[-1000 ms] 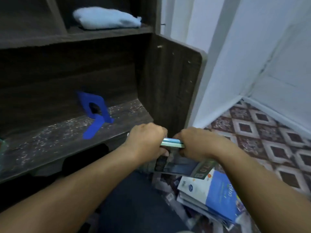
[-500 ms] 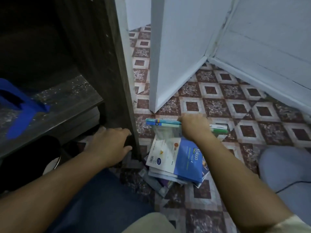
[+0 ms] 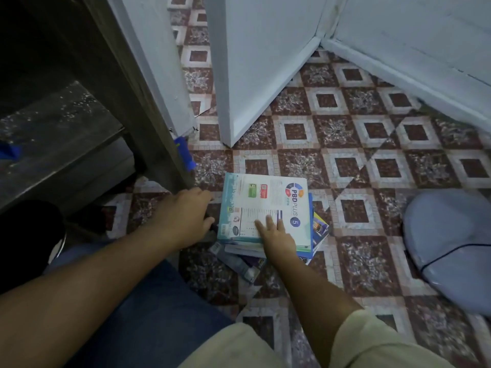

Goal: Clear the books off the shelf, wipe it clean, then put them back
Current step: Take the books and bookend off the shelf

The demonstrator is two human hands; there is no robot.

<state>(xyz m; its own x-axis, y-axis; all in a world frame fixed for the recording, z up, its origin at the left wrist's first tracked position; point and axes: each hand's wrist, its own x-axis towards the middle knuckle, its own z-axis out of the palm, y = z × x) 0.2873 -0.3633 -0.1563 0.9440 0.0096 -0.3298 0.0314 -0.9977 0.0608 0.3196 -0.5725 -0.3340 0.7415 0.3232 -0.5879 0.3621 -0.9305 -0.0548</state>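
A pile of books (image 3: 314, 235) lies on the tiled floor beside the dark wooden shelf unit. On top lies a white and teal book (image 3: 263, 200) marked PBD PLUS 5. My right hand (image 3: 276, 233) rests flat on its cover, fingers straight. My left hand (image 3: 187, 216) hovers just left of the pile with loosely curled fingers, holding nothing. The dusty shelf board (image 3: 61, 128) at the left is speckled with white specks and bare of books.
A blue bookend (image 3: 9, 152) shows at the shelf's left edge, and another blue object (image 3: 184, 155) leans by the unit's side panel (image 3: 127, 83). White door panels (image 3: 260, 62) stand behind. A grey cushion (image 3: 451, 243) lies at the right. Patterned tiles (image 3: 372, 128) surround the pile.
The books I carried from the shelf in both hands now lie on the pile. My left hand let go first; my right hand now lies flat on the top cover. The view dropped to the floor.
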